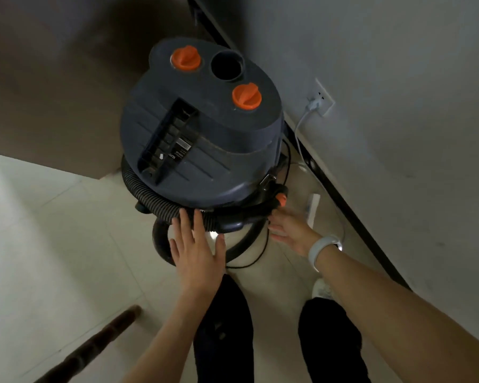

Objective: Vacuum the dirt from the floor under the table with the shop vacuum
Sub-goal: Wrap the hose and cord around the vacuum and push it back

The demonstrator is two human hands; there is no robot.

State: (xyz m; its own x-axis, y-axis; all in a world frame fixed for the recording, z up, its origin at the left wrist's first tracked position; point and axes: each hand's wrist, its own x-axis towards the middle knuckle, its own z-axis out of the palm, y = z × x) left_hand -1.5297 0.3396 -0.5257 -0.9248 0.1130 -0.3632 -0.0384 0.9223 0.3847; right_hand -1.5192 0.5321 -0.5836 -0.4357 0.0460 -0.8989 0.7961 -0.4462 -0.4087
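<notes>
Left hand (pixel 197 250) flat, fingers straight, on ribbed hose (pixel 150 194) wrapped round shop vacuum (pixel 202 128). Right hand (pixel 291 230) reaching under rim; grip unclear.

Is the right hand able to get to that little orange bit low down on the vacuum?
Probably yes. The right hand is already right beside the small orange part on the vacuum, fingers almost at it, and nothing lies between them.

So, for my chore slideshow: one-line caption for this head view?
Both hands, left hand and right hand, reach for the ribbed black hose wrapped around the dark grey shop vacuum.
</notes>
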